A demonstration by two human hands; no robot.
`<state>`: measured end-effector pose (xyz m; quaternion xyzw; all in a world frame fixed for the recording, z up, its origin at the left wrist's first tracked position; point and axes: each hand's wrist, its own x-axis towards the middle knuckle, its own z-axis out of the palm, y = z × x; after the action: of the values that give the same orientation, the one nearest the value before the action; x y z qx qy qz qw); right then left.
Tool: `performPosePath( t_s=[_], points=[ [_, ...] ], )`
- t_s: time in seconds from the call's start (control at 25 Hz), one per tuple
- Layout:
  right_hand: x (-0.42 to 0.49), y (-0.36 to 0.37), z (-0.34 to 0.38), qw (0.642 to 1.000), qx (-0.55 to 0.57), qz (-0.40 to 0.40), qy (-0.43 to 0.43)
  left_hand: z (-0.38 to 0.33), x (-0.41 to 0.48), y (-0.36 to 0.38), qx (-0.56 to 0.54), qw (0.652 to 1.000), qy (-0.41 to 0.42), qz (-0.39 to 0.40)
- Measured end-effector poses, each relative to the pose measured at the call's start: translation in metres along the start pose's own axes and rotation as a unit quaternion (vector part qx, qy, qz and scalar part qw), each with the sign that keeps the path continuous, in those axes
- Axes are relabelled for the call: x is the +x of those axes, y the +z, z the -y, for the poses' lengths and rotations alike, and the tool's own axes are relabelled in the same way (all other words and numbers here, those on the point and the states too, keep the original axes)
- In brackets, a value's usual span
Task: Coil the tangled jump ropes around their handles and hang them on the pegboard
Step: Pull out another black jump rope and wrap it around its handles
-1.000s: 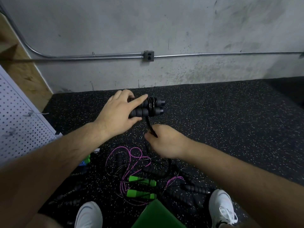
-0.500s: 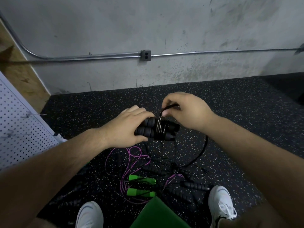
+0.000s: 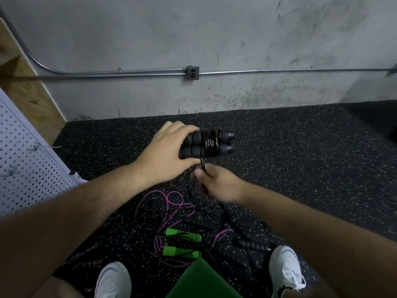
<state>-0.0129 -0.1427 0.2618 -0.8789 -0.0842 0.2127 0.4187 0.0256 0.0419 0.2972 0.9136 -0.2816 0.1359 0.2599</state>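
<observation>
My left hand point(image 3: 163, 155) grips a pair of black foam jump rope handles point(image 3: 206, 144) held side by side, with several turns of black cord wound round them. Just below them my right hand point(image 3: 217, 183) pinches the loose black cord point(image 3: 203, 166) that hangs from the handles. On the floor under my arms lies a tangle of ropes: a pink cord point(image 3: 159, 211), two green handles point(image 3: 182, 243) and several black ribbed handles point(image 3: 253, 244). The white pegboard point(image 3: 25, 168) leans at the left edge.
A grey concrete wall with a metal conduit point(image 3: 129, 72) and an outlet box point(image 3: 192, 73) stands ahead. Black speckled rubber flooring point(image 3: 300, 158) runs to the right. My two white shoes point(image 3: 285, 272) and a green object point(image 3: 202, 280) sit at the bottom.
My right hand has swung from above the handles down to below them, carrying the cord round for another turn. My left hand with the handles has risen a little.
</observation>
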Motion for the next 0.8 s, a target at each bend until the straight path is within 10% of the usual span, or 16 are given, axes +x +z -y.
performPosePath(
  t_s=[0.48, 0.8],
  points=[
    [-0.055, -0.042, 0.063, 0.913, -0.374, -0.130, -0.100, 0.033, -0.005, 0.010, 0.128, 0.987, 0.035, 0.090],
    [-0.017, -0.086, 0.017, 0.936, -0.276, -0.184, -0.116, -0.009, -0.019, 0.013, 0.020, 0.978, 0.106, 0.177]
  ],
)
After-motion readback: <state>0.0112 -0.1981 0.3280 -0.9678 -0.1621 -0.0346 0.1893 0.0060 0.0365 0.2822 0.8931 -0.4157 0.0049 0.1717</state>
